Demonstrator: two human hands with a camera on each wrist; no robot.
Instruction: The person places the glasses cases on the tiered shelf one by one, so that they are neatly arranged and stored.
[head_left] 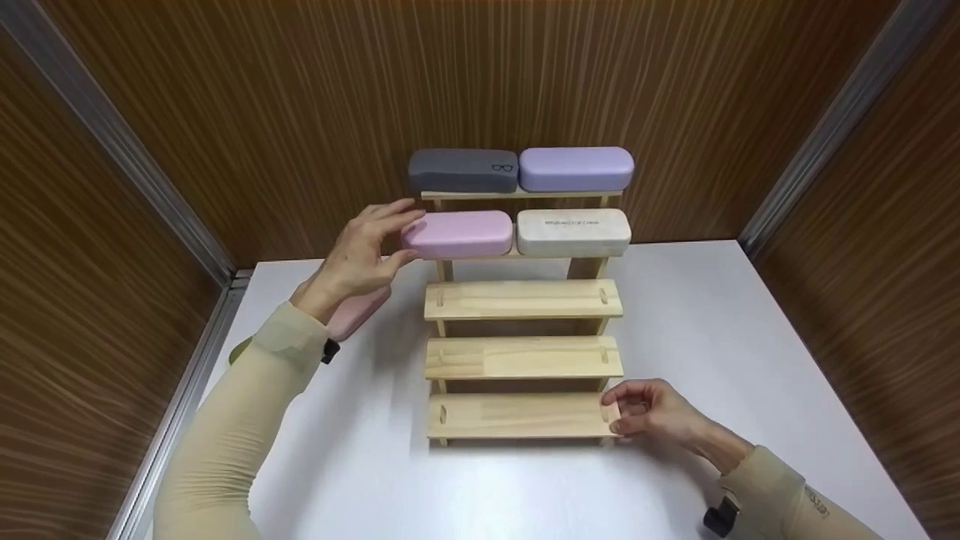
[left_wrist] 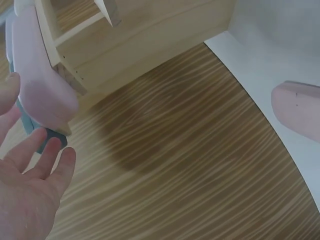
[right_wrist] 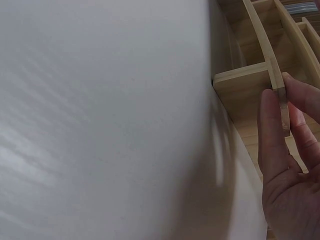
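Note:
A pink glasses case (head_left: 459,234) lies on the left of the second-highest step of a tiered wooden display rack (head_left: 525,298). My left hand (head_left: 367,247) is at the case's left end, thumb at its front edge and fingertips by its top. In the left wrist view, the fingers of that hand (left_wrist: 35,182) are spread and fairly straight beside the case (left_wrist: 42,70). My right hand (head_left: 656,414) pinches the right end of the lowest step (head_left: 525,416); the right wrist view shows thumb and fingers on either side of the board (right_wrist: 278,92).
Beside the pink case is a whitish case (head_left: 574,232) with lettering. On the top step stand a dark grey case (head_left: 463,171) and a lavender case (head_left: 576,169). Another pink case (head_left: 358,313) and a green item (head_left: 240,349) lie on the white table, partly behind my left arm. Wood-patterned panels (head_left: 480,75) enclose the table.

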